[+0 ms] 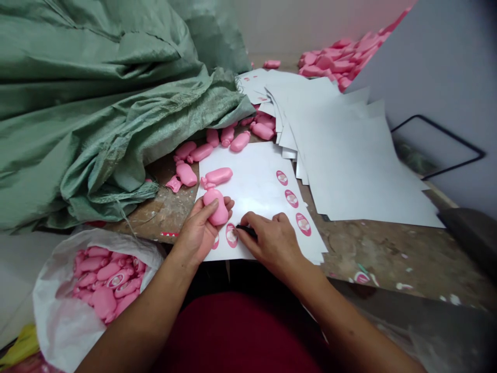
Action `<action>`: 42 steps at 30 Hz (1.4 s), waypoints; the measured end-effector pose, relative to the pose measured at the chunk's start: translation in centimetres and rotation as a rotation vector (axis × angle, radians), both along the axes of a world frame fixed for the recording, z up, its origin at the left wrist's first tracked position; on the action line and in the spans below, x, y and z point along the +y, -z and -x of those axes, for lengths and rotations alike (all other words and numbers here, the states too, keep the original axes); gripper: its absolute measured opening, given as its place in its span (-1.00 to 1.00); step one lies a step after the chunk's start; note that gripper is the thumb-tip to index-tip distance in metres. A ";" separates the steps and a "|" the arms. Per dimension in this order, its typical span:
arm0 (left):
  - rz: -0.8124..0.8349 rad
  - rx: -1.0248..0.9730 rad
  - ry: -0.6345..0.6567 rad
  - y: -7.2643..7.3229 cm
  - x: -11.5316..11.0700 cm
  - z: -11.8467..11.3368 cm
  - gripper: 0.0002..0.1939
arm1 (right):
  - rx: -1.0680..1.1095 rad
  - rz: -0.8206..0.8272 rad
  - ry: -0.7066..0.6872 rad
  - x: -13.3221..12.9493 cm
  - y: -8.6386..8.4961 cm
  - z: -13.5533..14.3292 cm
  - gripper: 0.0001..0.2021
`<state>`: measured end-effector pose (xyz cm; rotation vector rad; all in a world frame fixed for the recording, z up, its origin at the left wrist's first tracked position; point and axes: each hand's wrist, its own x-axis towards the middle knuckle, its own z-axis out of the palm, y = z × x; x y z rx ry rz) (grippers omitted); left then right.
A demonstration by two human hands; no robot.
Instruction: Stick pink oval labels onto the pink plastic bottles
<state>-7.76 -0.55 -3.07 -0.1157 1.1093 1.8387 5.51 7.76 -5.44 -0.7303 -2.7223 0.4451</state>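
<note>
My left hand is closed around a pink bottle-shaped piece, thumb on its face, over the near left part of a white sticker sheet. My right hand pinches a small black tool, its tip by an oval pink sticker near the sheet's front edge. Another oval sticker is partly hidden by my left hand. Three more stickers run down the sheet's right side. A second pink piece lies on the sheet just beyond my left hand.
A green sack spills pink pieces at left. A white bag of pink pieces stands lower left. Stacked white sheets cover the table at right; a pink heap lies behind them.
</note>
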 end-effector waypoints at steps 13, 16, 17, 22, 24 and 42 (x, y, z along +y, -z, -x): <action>0.014 0.092 0.057 -0.5 -0.3 -0.6 -0.79 | 0.324 0.974 0.152 1.2 -3.9 -1.6 -0.67; -0.039 0.082 0.186 -1.5 -1.0 -1.7 -0.81 | 0.311 0.945 0.134 1.0 -4.2 -2.1 -0.71; -0.058 0.067 0.215 -1.8 -1.3 -2.1 -0.79 | 0.312 0.939 0.132 0.9 -4.3 -2.2 -0.72; -0.109 -0.009 0.277 -3.0 -2.3 -3.9 -0.65 | 0.330 0.968 0.119 0.4 -4.8 -2.6 -0.74; -0.115 -0.027 0.275 -3.2 -2.4 -4.4 -0.65 | 0.339 0.985 0.109 0.3 -4.6 -2.7 -0.74; -0.074 0.010 0.289 -3.0 -3.0 -4.9 -0.66 | 0.342 0.995 0.113 0.2 -4.2 -2.8 -0.71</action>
